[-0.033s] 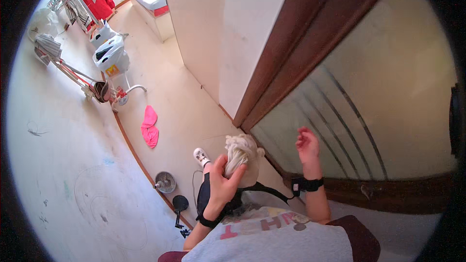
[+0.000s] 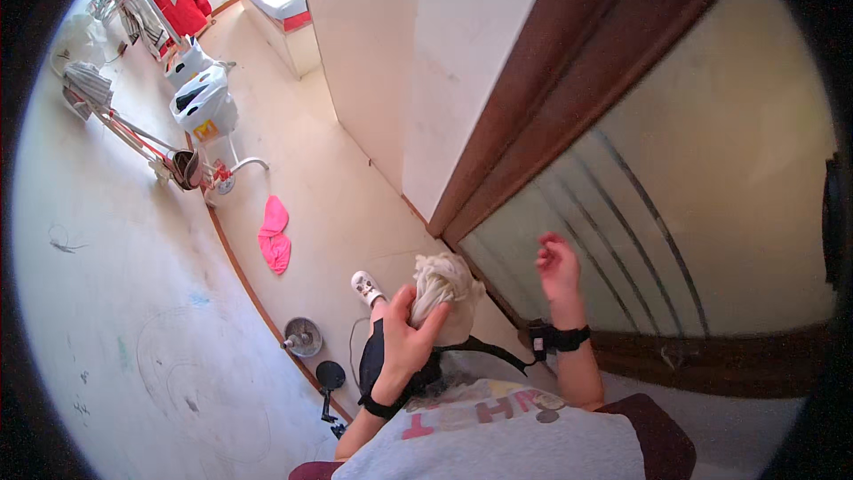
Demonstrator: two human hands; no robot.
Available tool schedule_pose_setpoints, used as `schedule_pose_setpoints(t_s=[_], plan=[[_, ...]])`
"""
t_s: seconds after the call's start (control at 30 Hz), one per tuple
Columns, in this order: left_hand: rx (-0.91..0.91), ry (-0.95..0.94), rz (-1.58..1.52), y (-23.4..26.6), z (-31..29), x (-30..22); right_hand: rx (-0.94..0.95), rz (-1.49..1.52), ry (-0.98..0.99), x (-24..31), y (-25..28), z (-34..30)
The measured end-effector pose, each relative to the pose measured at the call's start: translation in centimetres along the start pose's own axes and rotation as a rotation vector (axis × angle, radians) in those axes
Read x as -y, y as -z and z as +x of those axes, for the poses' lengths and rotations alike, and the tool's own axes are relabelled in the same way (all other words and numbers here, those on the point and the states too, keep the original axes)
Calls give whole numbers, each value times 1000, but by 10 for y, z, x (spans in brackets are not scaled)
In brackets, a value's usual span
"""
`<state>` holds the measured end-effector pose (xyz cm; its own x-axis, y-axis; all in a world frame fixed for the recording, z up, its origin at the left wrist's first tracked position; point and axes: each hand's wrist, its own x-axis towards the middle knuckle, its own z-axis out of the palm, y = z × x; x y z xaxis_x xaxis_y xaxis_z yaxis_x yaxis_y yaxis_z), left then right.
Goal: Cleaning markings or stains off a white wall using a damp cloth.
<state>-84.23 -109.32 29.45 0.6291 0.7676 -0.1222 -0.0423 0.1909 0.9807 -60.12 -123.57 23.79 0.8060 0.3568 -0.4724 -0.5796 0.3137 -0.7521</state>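
My left hand (image 2: 410,347) grips a bunched cream-white cloth (image 2: 442,283), its thumb and fingers pressed into the near side of the folds. The bundle is held in front of my body; its underside is hidden. My right hand (image 2: 558,268) is raised to the right of the cloth, apart from it, in front of a glass door panel (image 2: 711,169). Its fingers are loosely bent and a little apart, with nothing seen in them. Black bands circle both wrists.
A pink cloth (image 2: 275,236) lies on the floor ahead. To the left, along the wall, are a round metal object (image 2: 303,337) and a small black round-headed object (image 2: 330,375). Farther off stand a white plastic bag (image 2: 204,107) and a rack of clothes (image 2: 147,13).
My right hand has shifted very slightly left. My left hand still holds the cloth, almost in the same place.
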Motion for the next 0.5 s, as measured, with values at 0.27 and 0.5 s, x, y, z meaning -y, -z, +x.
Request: schedule_pose_setpoints(t_s=[0.27, 0.5], plan=[[139, -61, 195, 95, 93, -41, 700, -836, -389, -107, -188, 58], [288, -318, 293, 163, 171, -74, 1157, -772, -500, -210, -317, 90]])
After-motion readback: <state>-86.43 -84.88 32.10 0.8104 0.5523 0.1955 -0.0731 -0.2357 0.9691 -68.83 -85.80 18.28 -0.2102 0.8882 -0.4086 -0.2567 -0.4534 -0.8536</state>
